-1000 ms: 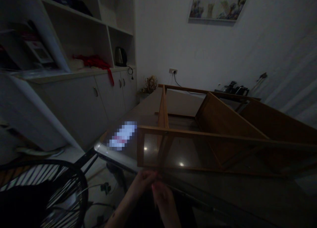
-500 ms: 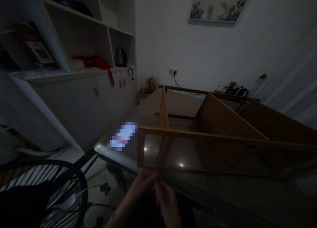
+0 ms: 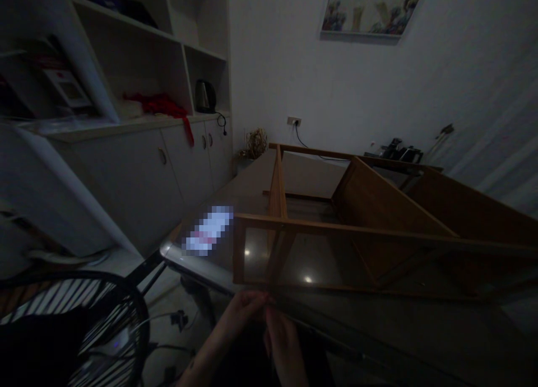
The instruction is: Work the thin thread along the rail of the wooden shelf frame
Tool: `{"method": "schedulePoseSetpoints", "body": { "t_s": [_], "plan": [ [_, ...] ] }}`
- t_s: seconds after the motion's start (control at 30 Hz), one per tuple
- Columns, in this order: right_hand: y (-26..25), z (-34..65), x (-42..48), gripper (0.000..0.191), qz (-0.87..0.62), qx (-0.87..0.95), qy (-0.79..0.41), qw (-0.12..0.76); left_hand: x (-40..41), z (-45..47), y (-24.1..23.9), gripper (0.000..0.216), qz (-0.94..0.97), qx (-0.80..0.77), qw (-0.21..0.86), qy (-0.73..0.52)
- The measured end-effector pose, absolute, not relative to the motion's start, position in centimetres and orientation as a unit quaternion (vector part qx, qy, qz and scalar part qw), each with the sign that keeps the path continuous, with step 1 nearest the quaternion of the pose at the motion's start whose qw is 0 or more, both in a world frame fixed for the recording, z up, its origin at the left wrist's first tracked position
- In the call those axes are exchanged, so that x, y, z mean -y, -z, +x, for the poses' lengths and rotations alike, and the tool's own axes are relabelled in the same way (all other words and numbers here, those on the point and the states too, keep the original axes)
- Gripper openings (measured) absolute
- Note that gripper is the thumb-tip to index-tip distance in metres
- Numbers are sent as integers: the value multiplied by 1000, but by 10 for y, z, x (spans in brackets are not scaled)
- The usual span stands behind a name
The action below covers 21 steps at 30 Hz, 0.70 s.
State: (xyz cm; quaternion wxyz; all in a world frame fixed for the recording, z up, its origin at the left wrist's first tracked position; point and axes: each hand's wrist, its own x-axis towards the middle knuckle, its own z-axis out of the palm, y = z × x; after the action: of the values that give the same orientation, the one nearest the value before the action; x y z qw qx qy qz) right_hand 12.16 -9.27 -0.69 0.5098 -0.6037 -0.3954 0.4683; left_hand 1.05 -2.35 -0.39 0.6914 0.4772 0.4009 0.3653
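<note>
At the table's near edge, low in the head view, my two hands meet with their fingertips together. My left hand [image 3: 244, 309] is closed in a pinch, its fingers pointing right. Against it, my right hand [image 3: 282, 336] is closed too, thumb and finger pressed together. Whatever lies between the fingertips is too small and dark to make out. Just beyond the hands, a brown wooden shelf frame [image 3: 319, 225] lies on its side on the glossy table [image 3: 252, 191]. A lit, pixelated rectangle [image 3: 209, 230] lies left of the frame.
A black slatted chair [image 3: 140, 320] stands at the lower left, with cables [image 3: 179, 320] on the floor beside it. White cabinets [image 3: 138, 168] carry a kettle [image 3: 205, 97] and red cloth [image 3: 162, 104]. Dark items [image 3: 397, 152] show behind the frame, near a wall socket [image 3: 294, 121].
My fingertips have shifted very slightly right and stay pressed together. The shelf frame and the lit rectangle have not moved.
</note>
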Motion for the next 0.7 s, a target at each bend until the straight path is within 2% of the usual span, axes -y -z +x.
{"method": "schedulePoseSetpoints", "body": {
  "t_s": [0.1,0.2,0.53,0.7],
  "plan": [
    [9,119,94,52,-608,374,-514,477,25,11,10,49,466,-395,706,-358],
    [4,120,93,51,-590,427,-498,470,25,11,16,51,472,-386,710,-353],
    [-5,127,91,30,-606,584,-316,437,21,13,12,42,482,-450,645,-386],
    [0,128,93,26,-639,626,-221,389,21,13,5,43,484,-433,658,-380]
  ]
}}
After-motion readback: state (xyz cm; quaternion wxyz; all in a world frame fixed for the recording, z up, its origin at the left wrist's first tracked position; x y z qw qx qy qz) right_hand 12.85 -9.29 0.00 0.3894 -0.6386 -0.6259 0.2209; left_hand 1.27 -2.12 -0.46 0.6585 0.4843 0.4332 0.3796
